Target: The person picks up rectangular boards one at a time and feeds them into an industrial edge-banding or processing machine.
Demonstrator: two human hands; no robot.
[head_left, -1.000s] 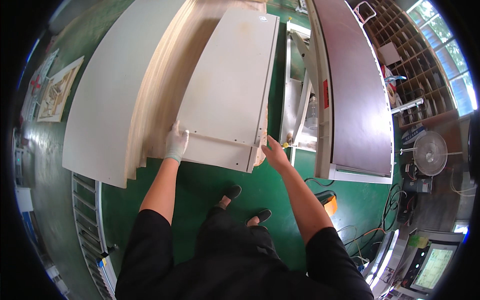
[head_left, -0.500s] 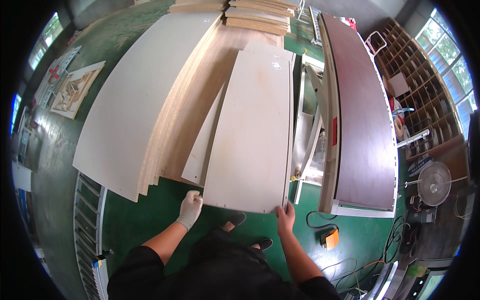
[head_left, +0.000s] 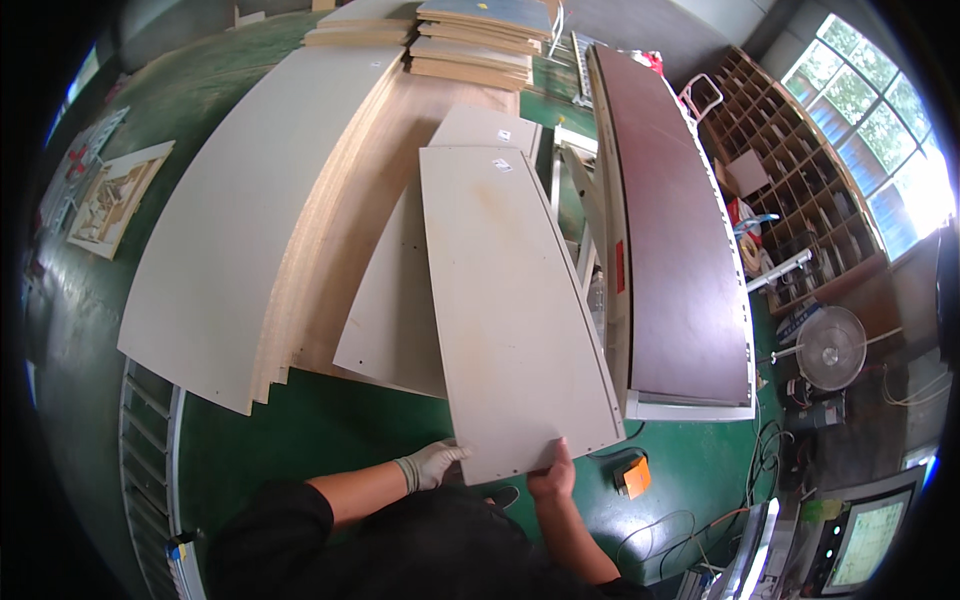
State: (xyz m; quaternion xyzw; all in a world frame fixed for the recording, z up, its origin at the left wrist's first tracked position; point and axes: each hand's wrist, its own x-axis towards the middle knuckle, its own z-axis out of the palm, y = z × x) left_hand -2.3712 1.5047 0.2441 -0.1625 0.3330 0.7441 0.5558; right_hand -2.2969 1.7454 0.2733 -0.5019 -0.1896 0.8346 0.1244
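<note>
A long light-grey board (head_left: 515,310) with small holes along its near end slants in front of me. Gripping its near left corner is my gloved left hand (head_left: 437,465), fingers closed around the edge. My bare right hand (head_left: 553,474) holds the near end farther right, thumb on top and fingers hidden underneath. Partly covered by this board, another grey board (head_left: 390,310) lies on the wooden base panel (head_left: 345,270). To the left rises a stack of large grey boards (head_left: 230,220) with raw chipboard edges.
On the right stands a table with a dark brown top (head_left: 685,240) and pale frame. A ladder (head_left: 150,440) lies at the left. Beyond are a cubbyhole shelf (head_left: 810,170) and a fan (head_left: 832,345). An orange pedal (head_left: 635,478) and cables rest on the green floor.
The held board has come toward me and swung so its near end points farther right. More of the board beneath now shows. Both hands moved nearer to my body with it.
</note>
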